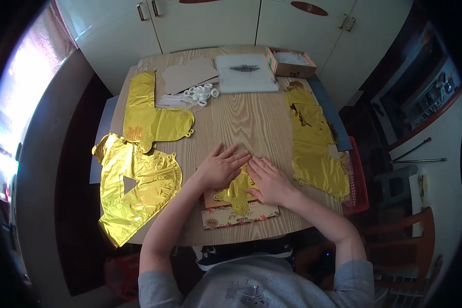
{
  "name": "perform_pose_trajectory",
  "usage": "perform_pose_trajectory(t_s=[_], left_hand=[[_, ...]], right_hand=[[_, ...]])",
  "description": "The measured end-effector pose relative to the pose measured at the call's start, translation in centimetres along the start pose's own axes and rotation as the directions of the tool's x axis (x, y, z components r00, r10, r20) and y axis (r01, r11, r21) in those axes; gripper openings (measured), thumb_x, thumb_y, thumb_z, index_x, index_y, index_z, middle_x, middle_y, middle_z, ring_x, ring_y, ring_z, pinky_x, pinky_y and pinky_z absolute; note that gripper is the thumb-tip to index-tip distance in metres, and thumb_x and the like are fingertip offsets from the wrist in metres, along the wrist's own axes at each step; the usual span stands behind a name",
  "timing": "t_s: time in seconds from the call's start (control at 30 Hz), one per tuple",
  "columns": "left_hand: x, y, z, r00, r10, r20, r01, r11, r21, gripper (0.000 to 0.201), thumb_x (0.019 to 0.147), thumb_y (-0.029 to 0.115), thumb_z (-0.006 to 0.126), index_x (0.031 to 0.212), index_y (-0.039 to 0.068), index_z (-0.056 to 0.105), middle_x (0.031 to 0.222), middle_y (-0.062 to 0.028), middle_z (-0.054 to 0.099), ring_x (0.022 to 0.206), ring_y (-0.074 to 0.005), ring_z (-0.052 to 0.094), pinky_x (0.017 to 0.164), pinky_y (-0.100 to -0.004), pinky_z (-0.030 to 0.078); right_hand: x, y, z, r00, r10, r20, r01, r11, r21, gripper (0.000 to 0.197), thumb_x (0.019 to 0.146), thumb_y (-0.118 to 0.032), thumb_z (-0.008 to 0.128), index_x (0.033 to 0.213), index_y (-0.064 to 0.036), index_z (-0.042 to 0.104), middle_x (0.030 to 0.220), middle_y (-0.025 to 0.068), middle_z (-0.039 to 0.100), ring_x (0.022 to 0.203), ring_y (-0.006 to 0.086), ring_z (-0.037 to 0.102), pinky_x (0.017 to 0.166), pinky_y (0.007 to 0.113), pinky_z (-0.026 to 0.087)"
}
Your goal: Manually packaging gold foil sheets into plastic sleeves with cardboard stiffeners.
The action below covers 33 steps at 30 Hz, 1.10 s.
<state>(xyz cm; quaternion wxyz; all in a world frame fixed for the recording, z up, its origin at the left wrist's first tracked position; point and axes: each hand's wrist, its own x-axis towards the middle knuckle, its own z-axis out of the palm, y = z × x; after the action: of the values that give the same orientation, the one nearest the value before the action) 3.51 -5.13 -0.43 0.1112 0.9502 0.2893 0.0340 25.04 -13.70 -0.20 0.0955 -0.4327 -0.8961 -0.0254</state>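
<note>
My left hand (222, 168) lies flat with its fingers stretched out, on the far left part of a small gold foil balloon (236, 192). From the other side my right hand (270, 183) rests flat on the same foil, its fingertips close to the left hand's. Both hands are open and cover much of the balloon. Beneath the foil is a cream printed card package (226, 217) with a floral border, near the table's front edge. An orange-brown part (210, 199) of it shows beside my left wrist.
Flat gold foil letter balloons (138, 187) lie at left, with an L-shaped one (161, 123) behind and more foil (315, 149) at right. At the back are grey cards (187, 74), white rings (203, 93), a clear bag (246, 74) and an open cardboard box (292, 69).
</note>
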Motion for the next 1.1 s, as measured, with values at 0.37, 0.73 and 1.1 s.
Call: perform_pose_trajectory(t_s=[0.37,0.73,1.1], left_hand=[[0.1,-0.2,0.0,0.999,0.046,0.003,-0.046,0.999,0.023,0.055,0.096,0.032,0.04,0.149,0.019,0.032,0.154,0.0001,0.032,0.146,-0.028,0.018,0.116,-0.056,0.01],[0.2,-0.6,-0.3,0.997,0.046,0.054,-0.046,0.999,0.006,0.056,0.095,0.031,0.032,0.15,0.02,0.03,0.156,-0.0001,0.029,0.147,-0.0274,0.015,0.117,-0.0554,0.007],[0.0,-0.6,-0.1,0.998,0.05,0.048,-0.051,0.998,0.023,0.058,0.094,0.031,0.033,0.15,0.02,0.03,0.156,0.0005,0.028,0.147,-0.0276,0.015,0.117,-0.0556,0.006]], right_hand=[[0.2,-2.5,0.0,0.985,0.09,-0.145,-0.044,0.954,0.296,0.054,0.073,-0.041,0.076,0.109,-0.003,0.064,0.118,0.0132,0.06,0.115,0.0286,0.056,0.098,0.039,0.045],[1.2,-1.9,0.5,0.973,-0.09,-0.211,0.105,0.992,0.062,0.041,0.075,-0.044,0.071,0.093,-0.0082,0.064,0.099,0.0054,0.065,0.103,0.0211,0.061,0.086,0.036,0.051],[0.4,-2.9,0.0,0.976,-0.071,-0.205,0.09,0.992,0.085,0.05,0.074,-0.048,0.07,0.103,-0.007,0.066,0.106,0.0048,0.063,0.11,0.0222,0.058,0.091,0.034,0.049]])
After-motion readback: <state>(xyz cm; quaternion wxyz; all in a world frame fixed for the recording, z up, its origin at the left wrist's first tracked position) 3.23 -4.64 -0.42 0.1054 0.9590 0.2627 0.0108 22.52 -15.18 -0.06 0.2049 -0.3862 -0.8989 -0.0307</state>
